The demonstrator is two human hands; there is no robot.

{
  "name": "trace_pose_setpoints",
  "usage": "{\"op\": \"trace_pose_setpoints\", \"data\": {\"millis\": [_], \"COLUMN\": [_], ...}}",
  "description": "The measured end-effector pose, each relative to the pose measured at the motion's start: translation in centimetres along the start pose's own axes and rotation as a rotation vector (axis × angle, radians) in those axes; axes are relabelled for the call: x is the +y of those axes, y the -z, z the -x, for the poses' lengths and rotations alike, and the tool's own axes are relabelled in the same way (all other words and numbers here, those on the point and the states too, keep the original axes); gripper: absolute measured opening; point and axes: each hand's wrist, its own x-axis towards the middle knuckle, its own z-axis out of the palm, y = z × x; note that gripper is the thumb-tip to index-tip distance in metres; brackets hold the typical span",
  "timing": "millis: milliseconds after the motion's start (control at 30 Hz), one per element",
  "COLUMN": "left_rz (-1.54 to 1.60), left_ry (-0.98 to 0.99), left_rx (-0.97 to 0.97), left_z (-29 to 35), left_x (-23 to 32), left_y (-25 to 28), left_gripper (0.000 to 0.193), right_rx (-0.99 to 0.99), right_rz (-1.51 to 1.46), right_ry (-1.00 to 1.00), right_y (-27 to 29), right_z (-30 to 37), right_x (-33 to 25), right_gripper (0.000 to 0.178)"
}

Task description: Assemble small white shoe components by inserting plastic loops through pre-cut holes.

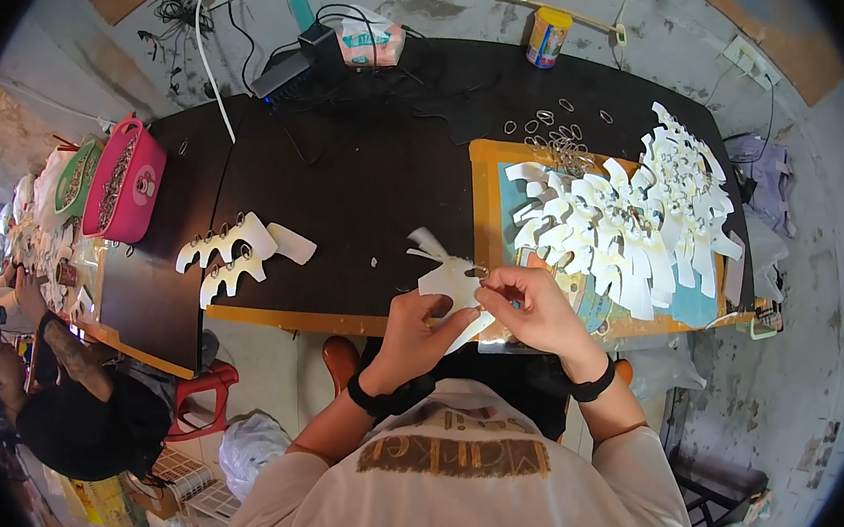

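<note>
In front of me, my left hand [414,332] pinches the lower side of a white cut-out piece [450,279] with curved prongs. My right hand [539,311] closes on the piece's right edge, fingertips at a small metal ring [479,271]. Whether the ring is threaded through the piece I cannot tell. Right of my hands, a large heap of similar white cut-out pieces [629,220] with rings lies on a blue-topped board [697,285]. Several loose oval metal rings [560,139] are scattered behind the heap. To the left lie a few white pronged strips [230,248] with rings along their edges.
On the dark table [345,185] stand a pink basket of metal rings [135,193], a green basket [79,178], a tissue pack [371,42], cables and a yellow can [549,36]. At left, a co-worker in black [90,423] sits by a red stool [203,398].
</note>
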Motion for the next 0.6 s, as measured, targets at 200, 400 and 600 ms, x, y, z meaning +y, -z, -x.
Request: {"op": "trace_pose_setpoints", "data": {"millis": [200,400,600], "left_rz": [0.375,0.468,0.55], "left_ry": [-0.01,0.085,0.082], "left_rx": [-0.027,0.097,0.215], "left_z": [0.3,0.0,-0.1], "left_x": [-1.2,0.2,-0.7], "left_y": [0.4,0.1,-0.8], "left_gripper": [0.049,0.022,0.018], "right_rx": [0.217,0.124,0.042], "right_rz": [-0.238,-0.45,-0.473], "right_ry": [0.296,0.144,0.101], "right_y": [-2.6,-2.2,-2.3], "right_z": [0.3,0.0,1.2], "right_x": [0.1,-0.2,1.4], "right_gripper": [0.011,0.004,0.008]}}
